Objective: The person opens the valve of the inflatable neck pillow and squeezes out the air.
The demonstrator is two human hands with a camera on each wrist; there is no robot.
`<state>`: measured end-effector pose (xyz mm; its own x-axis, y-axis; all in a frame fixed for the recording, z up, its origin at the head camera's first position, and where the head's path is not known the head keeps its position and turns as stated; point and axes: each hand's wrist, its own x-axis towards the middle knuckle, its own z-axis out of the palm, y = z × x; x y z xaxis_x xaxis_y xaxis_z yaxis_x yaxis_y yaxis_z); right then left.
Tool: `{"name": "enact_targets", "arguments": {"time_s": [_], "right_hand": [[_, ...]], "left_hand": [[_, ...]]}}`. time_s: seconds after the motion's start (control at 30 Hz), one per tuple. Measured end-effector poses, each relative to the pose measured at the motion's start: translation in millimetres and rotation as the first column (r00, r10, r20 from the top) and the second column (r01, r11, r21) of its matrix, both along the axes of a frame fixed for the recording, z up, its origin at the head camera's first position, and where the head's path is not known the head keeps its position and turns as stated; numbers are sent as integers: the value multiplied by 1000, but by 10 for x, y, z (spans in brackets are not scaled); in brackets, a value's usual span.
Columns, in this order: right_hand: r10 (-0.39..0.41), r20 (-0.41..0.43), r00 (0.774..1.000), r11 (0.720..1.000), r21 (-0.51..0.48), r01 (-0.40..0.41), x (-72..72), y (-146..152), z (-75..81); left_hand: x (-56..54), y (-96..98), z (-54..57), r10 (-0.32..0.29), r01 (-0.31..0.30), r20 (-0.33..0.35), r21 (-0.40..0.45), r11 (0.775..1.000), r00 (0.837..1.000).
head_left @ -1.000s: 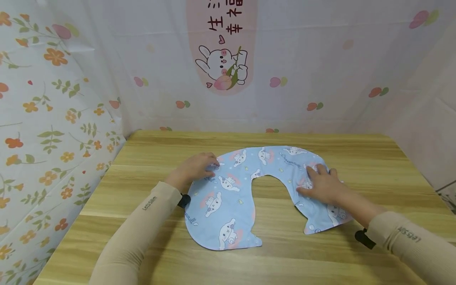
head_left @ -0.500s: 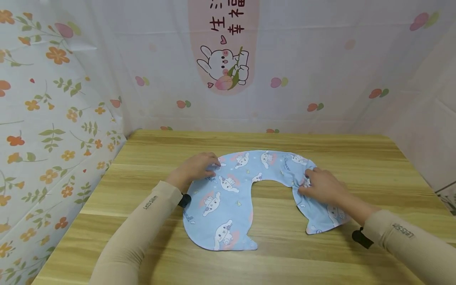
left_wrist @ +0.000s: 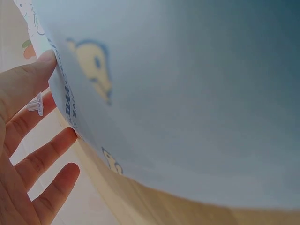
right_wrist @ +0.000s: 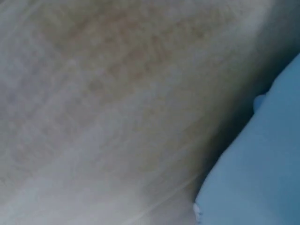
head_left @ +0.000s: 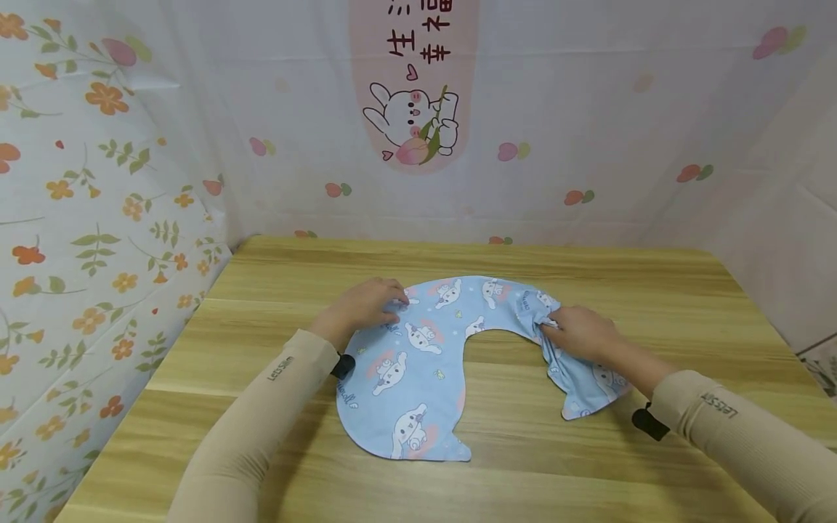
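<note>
A flat, pale blue U-shaped neck pillow (head_left: 408, 378) with a white cartoon puppy print lies on the wooden table. At its upper left edge, my left hand (head_left: 361, 308) rests with thumb and fingers apart. The left wrist view has its fairly straight fingers (left_wrist: 40, 164) along the rim, near a clear plastic valve (left_wrist: 36, 104). My right hand (head_left: 585, 335) grips the right arm of the U, bunching the material into folds under its fingers. From the right wrist, only a blue edge of the pillow (right_wrist: 262, 173) shows; the hand is hidden there.
The wooden table (head_left: 523, 479) reaches back to a white curtain (head_left: 588, 109) printed with a bunny and tulips. A flowered cloth (head_left: 104, 240) hangs along the left side. Both forearms wear beige sleeves (head_left: 248, 421).
My right hand has curled its fingers in and moved slightly left, gathering the pillow's right arm into creases. The left hand has stayed nearly in place.
</note>
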<state>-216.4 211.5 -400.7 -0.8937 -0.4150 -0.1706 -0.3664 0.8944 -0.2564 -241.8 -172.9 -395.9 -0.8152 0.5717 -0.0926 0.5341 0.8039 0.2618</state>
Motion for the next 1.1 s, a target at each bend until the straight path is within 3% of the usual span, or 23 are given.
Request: {"name": "enact_targets", "arguments": {"time_s": [0.23, 0.53, 0.77, 1.1], "right_hand": [[-54, -36, 998, 995, -90, 51, -25, 22, -45], [-71, -49, 996, 991, -116, 65, -46, 42, -84], [-127, -1, 992, 985, -116, 126, -140, -22, -63], [13, 62, 998, 989, -146, -3, -278, -152, 5]], "left_hand": [[-6, -29, 2, 0, 0, -11, 13, 1000, 1000], [-14, -14, -18, 8, -8, 9, 9, 1000, 1000], [-16, -27, -14, 11, -11, 10, 9, 1000, 1000], [-28, -16, -34, 7, -7, 13, 20, 1000, 1000]]}}
